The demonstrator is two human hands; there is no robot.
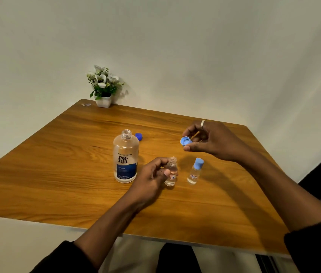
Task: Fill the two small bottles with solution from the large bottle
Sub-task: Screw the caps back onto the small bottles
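The large clear bottle with a blue label stands uncapped in the middle of the wooden table. Its dark blue cap lies just behind it. My left hand grips an uncapped small clear bottle standing to the right of the large one. My right hand pinches a light blue cap in the air, up and to the right of that bottle. The second small bottle, with its light blue cap on, stands just to the right.
A small white pot of white flowers stands at the table's far left corner against the wall. A small scrap lies beside it. The table's near edge runs above my legs.
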